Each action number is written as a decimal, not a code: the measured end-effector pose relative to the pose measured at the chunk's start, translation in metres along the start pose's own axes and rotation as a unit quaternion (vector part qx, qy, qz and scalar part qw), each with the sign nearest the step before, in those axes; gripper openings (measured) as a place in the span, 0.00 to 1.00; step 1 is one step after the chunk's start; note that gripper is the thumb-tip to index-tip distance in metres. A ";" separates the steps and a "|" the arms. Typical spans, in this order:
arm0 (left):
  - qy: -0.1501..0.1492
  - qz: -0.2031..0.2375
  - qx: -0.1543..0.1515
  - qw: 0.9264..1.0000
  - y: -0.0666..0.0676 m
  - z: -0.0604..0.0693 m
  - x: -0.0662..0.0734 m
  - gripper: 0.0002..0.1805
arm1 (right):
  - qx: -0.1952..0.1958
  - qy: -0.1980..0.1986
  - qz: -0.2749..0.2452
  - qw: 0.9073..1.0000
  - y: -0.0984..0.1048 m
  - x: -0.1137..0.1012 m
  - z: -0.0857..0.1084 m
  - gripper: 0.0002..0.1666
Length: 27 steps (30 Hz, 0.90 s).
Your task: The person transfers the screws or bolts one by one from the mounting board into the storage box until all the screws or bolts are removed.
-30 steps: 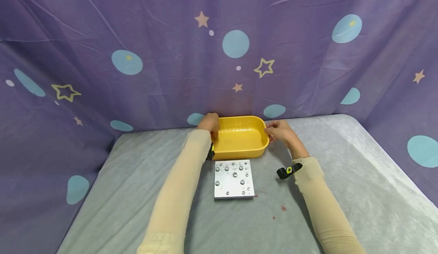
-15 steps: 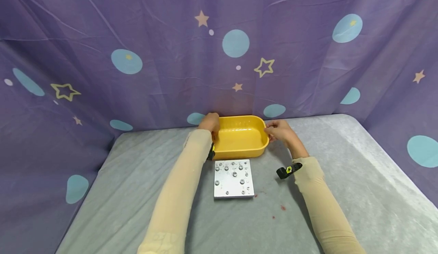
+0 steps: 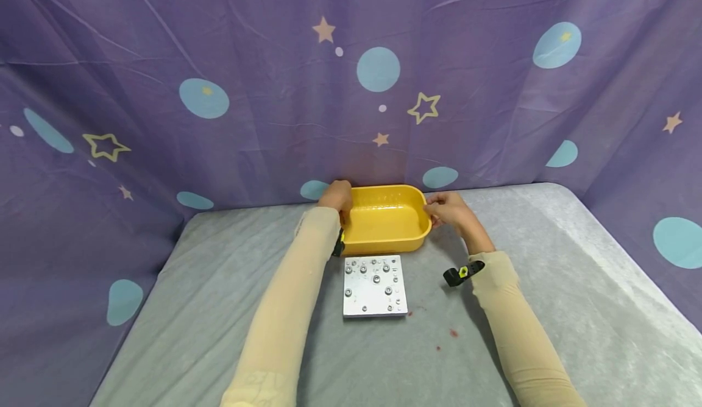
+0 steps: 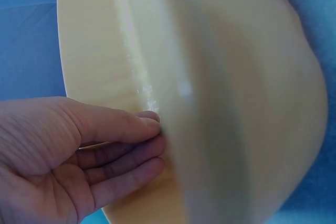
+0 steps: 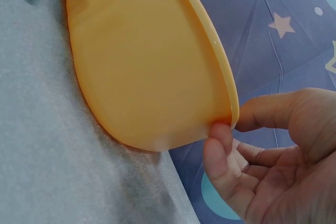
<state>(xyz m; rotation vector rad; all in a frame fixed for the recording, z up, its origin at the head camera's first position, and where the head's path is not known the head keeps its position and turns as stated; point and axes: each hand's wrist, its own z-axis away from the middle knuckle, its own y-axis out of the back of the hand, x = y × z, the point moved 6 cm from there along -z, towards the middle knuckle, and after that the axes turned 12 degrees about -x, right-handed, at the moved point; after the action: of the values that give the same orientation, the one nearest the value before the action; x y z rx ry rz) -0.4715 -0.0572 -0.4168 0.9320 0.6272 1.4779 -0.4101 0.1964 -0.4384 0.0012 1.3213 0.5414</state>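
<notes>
Right fingers (image 5: pixel 218 161) pinching yellow tray (image 3: pixel 384 246) (left fingers (image 4: pixel 118 124) apparently too), grey-clothed table (image 3: pixel 581 273), purple starry curtain (image 3: pixel 285 96)

Changes over the last second: one, minimal. Head view: a faint drift of the whole scene, purple curtain (image 3: pixel 471 120) and grey surface (image 3: pixel 230 285) shifting together. Yellow tray (image 3: pixel 386 224) at the surface's far edge, metal plate (image 3: pixel 368 288) between it and the near edge, left hand (image 3: pixel 336 197), right hand (image 3: pixel 448 208): no displacement discernible relative to the surface.
</notes>
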 end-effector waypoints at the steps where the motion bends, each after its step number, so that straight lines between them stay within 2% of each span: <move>1: 0.000 -0.002 0.001 1.000 0.000 0.000 0.000 0.20 | 0.001 -0.001 0.000 1.000 0.000 0.000 0.000 0.20; 11: 0.002 -0.015 0.014 1.000 0.001 -0.003 0.000 0.20 | -0.003 -0.004 -0.002 1.000 0.000 0.002 -0.002 0.21; 20: -0.020 -0.049 0.030 0.998 0.004 0.002 0.001 0.23 | 0.000 -0.006 0.005 1.000 0.000 0.001 -0.002 0.21; 27: -0.019 -0.053 0.019 0.998 0.005 0.000 0.000 0.23 | -0.003 0.002 -0.005 1.000 -0.001 0.002 -0.003 0.21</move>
<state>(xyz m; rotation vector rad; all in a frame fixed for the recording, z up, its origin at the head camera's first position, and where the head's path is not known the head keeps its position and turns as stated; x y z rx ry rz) -0.4743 -0.0581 -0.4129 0.9406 0.6687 1.3552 -0.4125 0.1956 -0.4415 -0.0103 1.3231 0.5373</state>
